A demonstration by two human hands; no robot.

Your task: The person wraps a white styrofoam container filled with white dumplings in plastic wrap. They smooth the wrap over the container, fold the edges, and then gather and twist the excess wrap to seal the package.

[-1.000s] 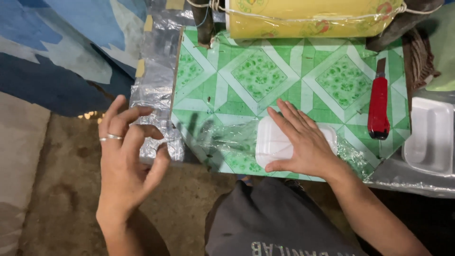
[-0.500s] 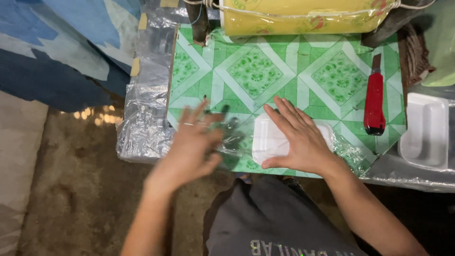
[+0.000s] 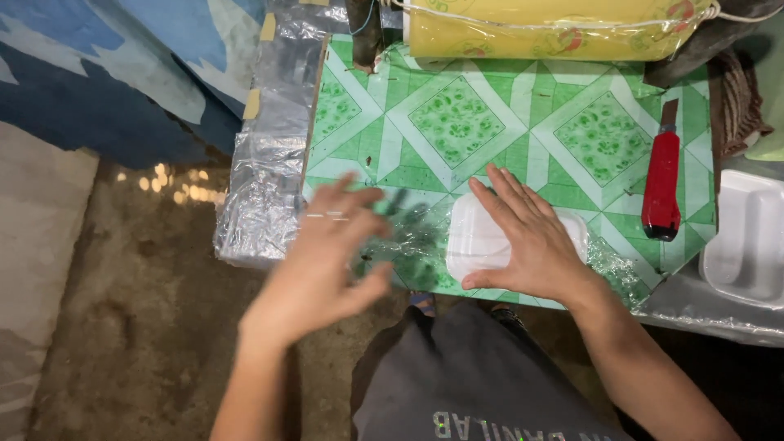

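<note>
My right hand (image 3: 527,237) lies flat, fingers spread, on a small white foam tray (image 3: 472,242) wrapped in clear plastic film (image 3: 412,245) on the green patterned tabletop (image 3: 457,122). My left hand (image 3: 327,253) is blurred by motion, fingers apart, at the table's front left edge, over the loose film left of the tray. I cannot tell whether it touches the film. A ring shows on one of its fingers.
A red utility knife (image 3: 660,184) lies to the right of the tray. A white foam tray (image 3: 747,237) sits at the right edge. A yellow roll (image 3: 547,28) lies along the table's back. Foil-like sheeting (image 3: 265,171) covers the table's left side.
My left hand swung from out over the floor at the left to the table's front edge, over the film. My right hand stayed pressed on the tray.
</note>
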